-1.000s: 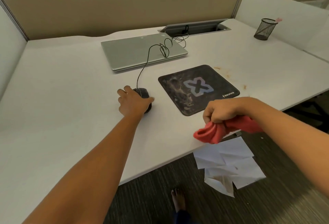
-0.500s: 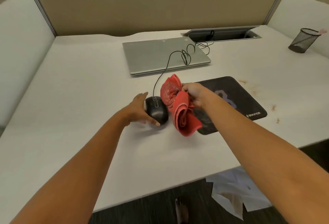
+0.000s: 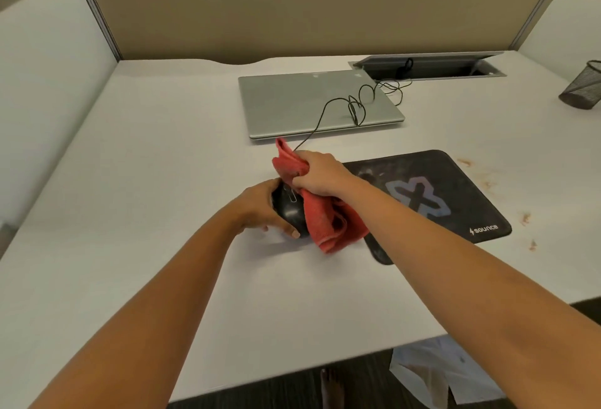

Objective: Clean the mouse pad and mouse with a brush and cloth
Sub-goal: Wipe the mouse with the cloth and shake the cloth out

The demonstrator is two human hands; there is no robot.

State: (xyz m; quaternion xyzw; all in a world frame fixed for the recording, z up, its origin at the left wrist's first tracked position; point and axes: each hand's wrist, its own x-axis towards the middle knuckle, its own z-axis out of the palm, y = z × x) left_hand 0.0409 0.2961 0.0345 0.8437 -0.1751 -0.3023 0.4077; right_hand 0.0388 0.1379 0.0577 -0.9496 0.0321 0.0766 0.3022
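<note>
A black wired mouse (image 3: pixel 289 213) sits on the white desk (image 3: pixel 162 181), just left of the black mouse pad (image 3: pixel 455 194) with a pale X logo. My left hand (image 3: pixel 260 207) grips the mouse from its left side, thumb along the near edge. My right hand (image 3: pixel 317 176) holds a bunched red cloth (image 3: pixel 328 223) and presses it onto the mouse's right and top. The cloth hangs down over the pad's left edge. No brush is in view.
A closed silver laptop (image 3: pixel 309 106) lies behind the mouse, with the mouse cable (image 3: pixel 354 106) looped over it into a desk cable box (image 3: pixel 432 67). A mesh pen cup (image 3: pixel 582 86) stands far right. Reddish stains (image 3: pixel 523 218) mark the desk right of the pad. White paper (image 3: pixel 445 373) lies on the floor.
My right hand carried the red cloth from beyond the desk's front edge up to the mouse and now presses it there. My left hand closed further round the mouse.
</note>
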